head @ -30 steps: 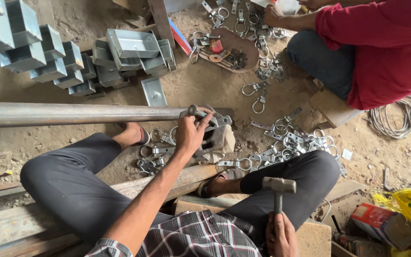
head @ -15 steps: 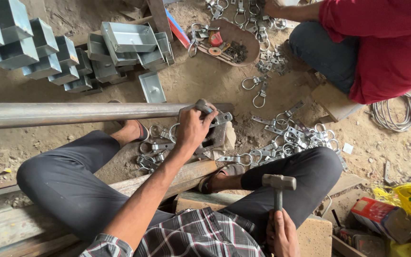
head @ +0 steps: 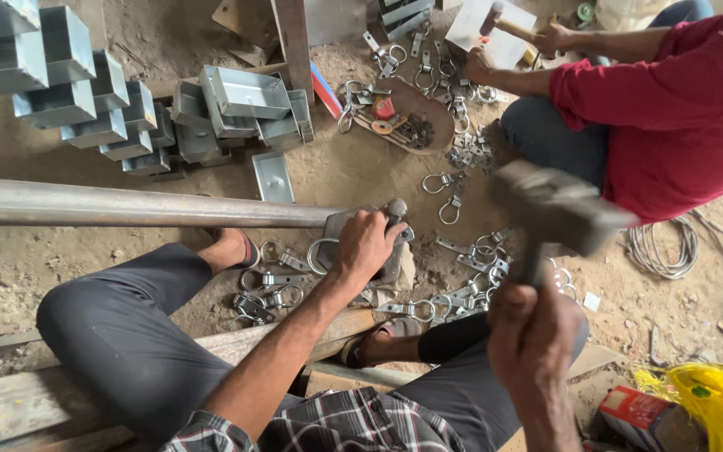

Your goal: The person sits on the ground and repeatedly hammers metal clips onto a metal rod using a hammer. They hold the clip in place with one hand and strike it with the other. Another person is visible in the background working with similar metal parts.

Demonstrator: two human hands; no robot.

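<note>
My left hand point(head: 363, 245) presses a small metal clamp piece onto a steel block point(head: 334, 226) at the end of a long steel pipe point(head: 127, 205). My right hand point(head: 529, 331) grips the handle of a hammer point(head: 558, 209), raised high and blurred, its head above and to the right of the block. Several metal ring clamps point(head: 462, 285) lie scattered on the dirt floor around my feet.
A person in a red shirt point(head: 671, 109) sits at the top right, holding another hammer point(head: 495, 21) over a white plate. Stacked galvanised metal channels point(head: 127, 109) lie at the top left. A wooden tray of parts point(head: 403, 121), coiled wire point(head: 663, 251) and a yellow bag point(head: 705, 402) are nearby.
My right hand has swung the hammer up from beside my knee to high above the clamps. My left hand settled onto the piece on the block.
</note>
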